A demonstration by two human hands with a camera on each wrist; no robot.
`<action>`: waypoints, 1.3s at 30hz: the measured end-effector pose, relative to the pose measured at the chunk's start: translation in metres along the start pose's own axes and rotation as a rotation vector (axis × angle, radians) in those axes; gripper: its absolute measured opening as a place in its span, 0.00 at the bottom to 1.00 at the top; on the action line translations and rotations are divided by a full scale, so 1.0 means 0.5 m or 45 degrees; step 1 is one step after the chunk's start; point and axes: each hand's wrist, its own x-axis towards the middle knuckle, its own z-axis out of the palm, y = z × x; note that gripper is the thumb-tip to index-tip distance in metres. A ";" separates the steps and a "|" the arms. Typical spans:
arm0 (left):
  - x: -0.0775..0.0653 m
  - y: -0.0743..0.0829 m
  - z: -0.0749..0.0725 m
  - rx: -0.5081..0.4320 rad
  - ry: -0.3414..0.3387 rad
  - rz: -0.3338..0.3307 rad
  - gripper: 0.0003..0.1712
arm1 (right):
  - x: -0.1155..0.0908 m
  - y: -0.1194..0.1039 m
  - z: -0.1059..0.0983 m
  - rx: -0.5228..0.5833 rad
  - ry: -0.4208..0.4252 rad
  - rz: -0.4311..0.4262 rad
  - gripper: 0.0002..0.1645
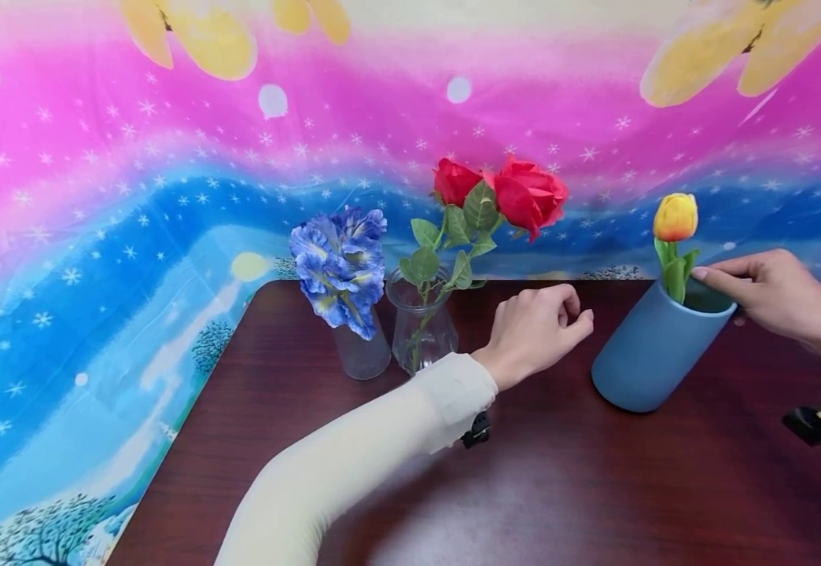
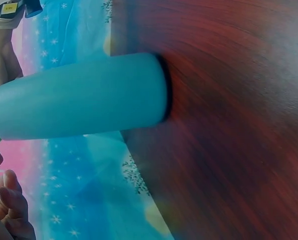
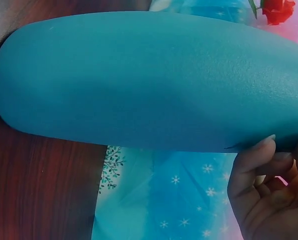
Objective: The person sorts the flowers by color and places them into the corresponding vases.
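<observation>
A blue vase (image 1: 665, 346) stands on the dark wooden table with one yellow-orange tulip (image 1: 675, 218) in it. My right hand (image 1: 793, 295) is at the vase's rim, its thumb over the mouth near the tulip leaves and its fingertips (image 3: 263, 145) against the outside wall, pinching the rim. Left of the vase, my left hand (image 1: 534, 334) hovers above the table with loosely curled fingers and holds nothing. In the left wrist view its fingers (image 2: 14, 200) are apart from the vase. The tulip's lower stem is hidden inside the vase.
Left of my left hand, a clear glass vase (image 1: 425, 342) holds two red roses (image 1: 529, 192). Beside it, a frosted vase (image 1: 364, 354) holds blue flowers (image 1: 343, 267). A colourful cloth (image 1: 354, 126) hangs behind the table (image 1: 559, 487).
</observation>
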 end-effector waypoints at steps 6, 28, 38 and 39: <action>-0.014 -0.019 0.001 0.022 0.017 -0.005 0.10 | -0.004 0.008 0.000 0.033 0.030 -0.010 0.33; -0.065 -0.067 0.006 0.003 -0.048 -0.024 0.11 | -0.015 0.003 0.010 0.051 0.145 0.014 0.31; -0.085 -0.089 0.000 0.024 -0.007 -0.061 0.11 | -0.021 0.003 0.006 0.014 0.131 0.104 0.40; -0.086 -0.091 0.000 0.027 -0.006 -0.066 0.11 | -0.024 0.003 0.004 0.017 0.134 0.116 0.40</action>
